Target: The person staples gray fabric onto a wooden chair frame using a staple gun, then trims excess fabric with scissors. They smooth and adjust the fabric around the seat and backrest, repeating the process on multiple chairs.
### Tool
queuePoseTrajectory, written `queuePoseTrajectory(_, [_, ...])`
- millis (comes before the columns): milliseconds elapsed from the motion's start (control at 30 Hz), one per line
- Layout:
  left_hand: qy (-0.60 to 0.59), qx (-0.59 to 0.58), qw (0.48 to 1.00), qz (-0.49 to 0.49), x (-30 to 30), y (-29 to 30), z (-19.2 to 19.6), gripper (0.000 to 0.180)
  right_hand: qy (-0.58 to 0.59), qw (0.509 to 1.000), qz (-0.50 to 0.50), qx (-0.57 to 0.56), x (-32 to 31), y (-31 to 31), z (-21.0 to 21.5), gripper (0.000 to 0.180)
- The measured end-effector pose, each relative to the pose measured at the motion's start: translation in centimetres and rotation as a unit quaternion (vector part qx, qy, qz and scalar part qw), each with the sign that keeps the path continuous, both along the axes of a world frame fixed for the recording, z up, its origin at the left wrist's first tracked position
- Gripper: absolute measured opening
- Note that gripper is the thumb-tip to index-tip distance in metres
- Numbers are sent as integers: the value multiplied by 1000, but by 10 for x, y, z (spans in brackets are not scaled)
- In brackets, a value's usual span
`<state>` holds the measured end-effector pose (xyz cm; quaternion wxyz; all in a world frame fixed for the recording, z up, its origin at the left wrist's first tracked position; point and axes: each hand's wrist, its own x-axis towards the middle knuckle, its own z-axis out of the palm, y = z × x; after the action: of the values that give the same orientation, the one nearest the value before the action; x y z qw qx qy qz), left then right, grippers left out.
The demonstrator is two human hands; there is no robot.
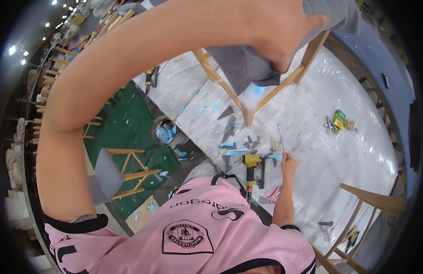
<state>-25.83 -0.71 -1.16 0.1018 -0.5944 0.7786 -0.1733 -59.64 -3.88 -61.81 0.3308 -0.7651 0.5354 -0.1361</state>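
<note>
My left hand (282,34) reaches across the top of the view and grips grey fabric (241,66). The cloth hangs over a wooden chair frame (249,116) standing on the table; white and pale blue padding (254,91) shows beneath its edge. Lower down, my right hand (288,165) is closed around a long, thin, rod-like tool (281,137) that points away from me. Its exact kind is too small to tell. Beside that hand lies a yellow and black staple gun (251,160), with red-handled scissors (274,194) nearer me.
Plastic film covers the table (321,155), with fabric scraps (229,128) strewn about. A green-yellow box (339,119) sits at right. Another wooden frame (373,201) stands lower right. Left of the table are a scrap bucket (165,131) and a grey-seated chair (108,173).
</note>
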Motion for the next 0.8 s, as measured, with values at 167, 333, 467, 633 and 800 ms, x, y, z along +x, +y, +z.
queuePoseTrajectory(167, [-2, 54, 993, 104, -37, -55, -4, 79, -251, 965, -21, -69, 83, -35, 97, 38])
queuePoseTrajectory(333, [27, -22, 994, 106, -42, -60, -9, 79, -587, 793, 113, 116, 144, -34, 344, 52])
queuePoseTrajectory(467, [85, -15, 990, 111, -40, -78, -12, 79, -604, 768, 153, 148, 171, -32, 412, 62])
queuePoseTrajectory(633, [542, -33, 832, -112, 33, -28, -6, 63, -611, 711, 133, 323, 180, -32, 430, 46])
queuePoseTrajectory(800, [267, -411, 860, -139, 84, 14, -73, 39, -640, 626, 165, 414, 196, -38, 415, 23])
